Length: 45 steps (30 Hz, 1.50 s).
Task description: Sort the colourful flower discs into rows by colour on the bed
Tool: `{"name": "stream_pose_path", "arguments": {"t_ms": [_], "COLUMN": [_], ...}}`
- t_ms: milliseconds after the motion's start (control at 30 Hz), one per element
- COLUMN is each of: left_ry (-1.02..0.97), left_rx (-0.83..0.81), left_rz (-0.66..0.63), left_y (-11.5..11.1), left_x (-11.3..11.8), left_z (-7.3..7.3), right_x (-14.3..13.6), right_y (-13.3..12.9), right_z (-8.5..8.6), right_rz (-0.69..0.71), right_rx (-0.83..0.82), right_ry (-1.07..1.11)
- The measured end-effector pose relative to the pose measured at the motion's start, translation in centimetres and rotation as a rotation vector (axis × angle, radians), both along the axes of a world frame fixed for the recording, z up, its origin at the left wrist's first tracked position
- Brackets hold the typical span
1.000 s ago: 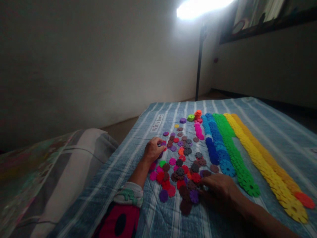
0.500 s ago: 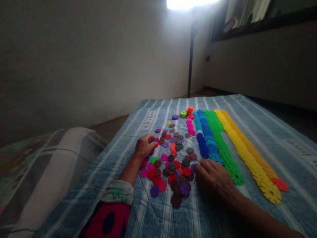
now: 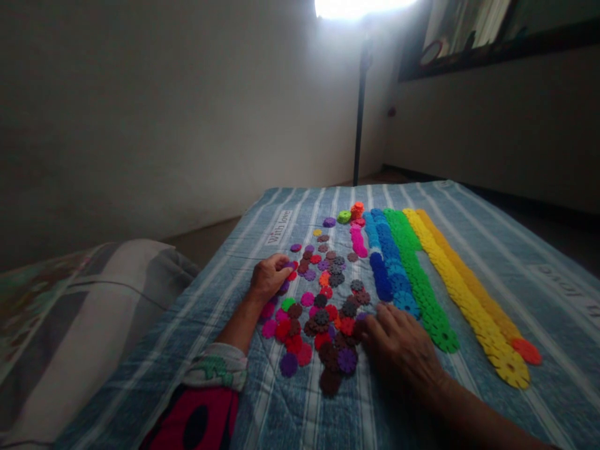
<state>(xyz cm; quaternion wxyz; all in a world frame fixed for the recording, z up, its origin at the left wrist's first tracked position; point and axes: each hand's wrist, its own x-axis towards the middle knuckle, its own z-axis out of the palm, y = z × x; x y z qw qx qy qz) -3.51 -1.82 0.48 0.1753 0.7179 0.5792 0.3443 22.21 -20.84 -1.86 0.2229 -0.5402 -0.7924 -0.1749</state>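
A loose spread of notched plastic snowflake discs in purple, red, brown, grey and pink lies between my hands. My left hand (image 3: 270,275) is at the spread's left edge, with thumb and fingers closed at a purple disc (image 3: 291,265); red discs lie beside it. My right hand (image 3: 398,340) rests on the cloth at the right edge, its curled fingers at another purple disc (image 3: 362,317), which they partly cover. Near it are a red disc (image 3: 347,326) and a purple disc (image 3: 347,360) on top of brown ones.
Overlapping rows of discs run lengthwise on the right: dark blue (image 3: 382,278), blue (image 3: 388,244), green (image 3: 424,297), yellow (image 3: 462,297) and orange-yellow (image 3: 473,284). A short pink row (image 3: 359,240) lies further back. A striped cloth (image 3: 529,250) covers the surface. A lamp stand (image 3: 360,112) rises behind.
My right hand has shifted slightly left, its fingers closer over the purple disc. My left hand stays at its purple disc. The whole view has shifted a little.
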Motion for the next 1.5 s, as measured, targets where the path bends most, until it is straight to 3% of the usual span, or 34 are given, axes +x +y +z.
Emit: {"name": "stream_pose_path", "arguments": {"t_ms": [267, 433, 633, 800, 1167, 1500], "left_ry": [-0.014, -0.008, -0.014, -0.010, -0.045, -0.035], "left_rx": [0.000, -0.006, 0.014, 0.026, 0.013, 0.057], "left_rz": [-0.021, 0.006, -0.004, -0.017, 0.005, -0.004], "left_y": [-0.1, 0.1, 0.1, 0.1, -0.3, 0.1], "left_x": [-0.2, -0.2, -0.4, -0.6, -0.3, -0.5], "left_z": [-0.3, -0.5, -0.7, -0.9, -0.6, -0.8], "right_x": [-0.1, -0.1, -0.3, -0.6, -0.8, -1.3], "right_y": [0.2, 0.1, 0.2, 0.3, -0.3, -0.8], "right_z": [-1.0, -0.5, -0.7, -1.5, 0.9, 1.6], "right_rz": [0.121, 0.333, 0.245, 0.351, 0.582, 0.643], "right_rx": [-0.006, 0.002, 0.007, -0.005, -0.107, -0.215], "right_ry": [0.029, 0.037, 0.052, 0.085, 0.220, 0.226]}}
